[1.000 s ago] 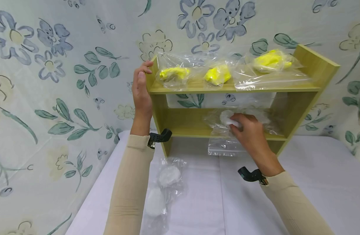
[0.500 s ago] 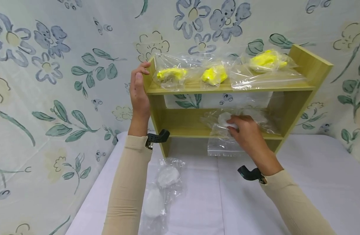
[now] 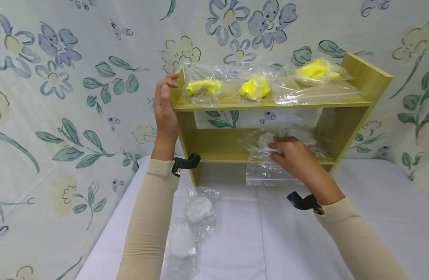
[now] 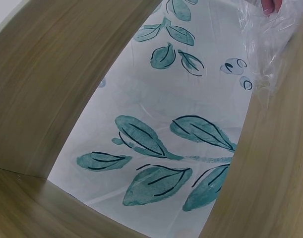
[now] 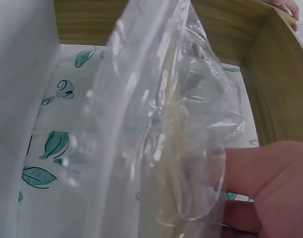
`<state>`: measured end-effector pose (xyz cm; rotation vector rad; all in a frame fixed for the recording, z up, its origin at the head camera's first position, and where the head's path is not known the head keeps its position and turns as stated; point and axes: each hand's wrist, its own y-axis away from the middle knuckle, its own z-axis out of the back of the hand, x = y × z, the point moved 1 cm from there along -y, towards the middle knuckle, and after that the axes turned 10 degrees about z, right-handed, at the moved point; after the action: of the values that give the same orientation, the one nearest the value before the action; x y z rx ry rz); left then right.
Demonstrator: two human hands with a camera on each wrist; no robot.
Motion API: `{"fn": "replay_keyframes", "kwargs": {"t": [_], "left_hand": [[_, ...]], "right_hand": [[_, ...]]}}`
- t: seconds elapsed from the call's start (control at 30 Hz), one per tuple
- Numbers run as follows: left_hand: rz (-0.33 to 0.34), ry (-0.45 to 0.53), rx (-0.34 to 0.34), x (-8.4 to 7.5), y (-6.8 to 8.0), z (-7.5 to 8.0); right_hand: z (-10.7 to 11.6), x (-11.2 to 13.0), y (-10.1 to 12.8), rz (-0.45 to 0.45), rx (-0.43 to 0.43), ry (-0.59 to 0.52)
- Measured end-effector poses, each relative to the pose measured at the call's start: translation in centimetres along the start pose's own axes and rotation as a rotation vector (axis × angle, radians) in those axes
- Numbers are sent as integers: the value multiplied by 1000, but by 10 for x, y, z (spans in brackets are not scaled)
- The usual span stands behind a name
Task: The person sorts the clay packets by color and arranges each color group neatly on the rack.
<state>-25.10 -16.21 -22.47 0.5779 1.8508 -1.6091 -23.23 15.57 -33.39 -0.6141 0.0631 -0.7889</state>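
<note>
My left hand (image 3: 166, 109) holds the left side panel of a small wooden shelf (image 3: 218, 144), its fingers bent over the upper edge. On the middle board, towards the right, a clear zip bag (image 3: 270, 171) with a white lump (image 3: 265, 140) inside lies with its zip end hanging over the front edge. My right hand (image 3: 294, 157) pinches this bag at the lump between thumb and fingers. Behind that hand sits another bagged white piece (image 3: 302, 135), partly hidden. In the right wrist view the clear plastic (image 5: 161, 124) stands in front of the fingers (image 5: 240, 171).
Three bagged yellow lumps stand on the top board: left (image 3: 204, 87), middle (image 3: 254, 88) and right (image 3: 317, 70). Two bagged white pieces, one farther back (image 3: 199, 209) and one nearer (image 3: 182, 239), lie on the white tablecloth (image 3: 232, 233). A flowered cloth hangs behind.
The head view has shifted slightly, so the shelf appears a little farther left. Both hands keep their places, with the right wrist turned a little. The bag stays on the middle board.
</note>
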Motion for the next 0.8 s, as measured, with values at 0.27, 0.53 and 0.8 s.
{"fn": "replay_keyframes", "kwargs": {"t": [0.27,0.53,0.8], "left_hand": [[-5,50,25,0,-1,-1],[0,16,19,2,0,-2],[-3,40,9,1,-2,-1]], "right_hand": [[4,-2,3,51,17,-30],[2,-6,8,108,-98,-22],[5,3,9,155,-280,18]]}}
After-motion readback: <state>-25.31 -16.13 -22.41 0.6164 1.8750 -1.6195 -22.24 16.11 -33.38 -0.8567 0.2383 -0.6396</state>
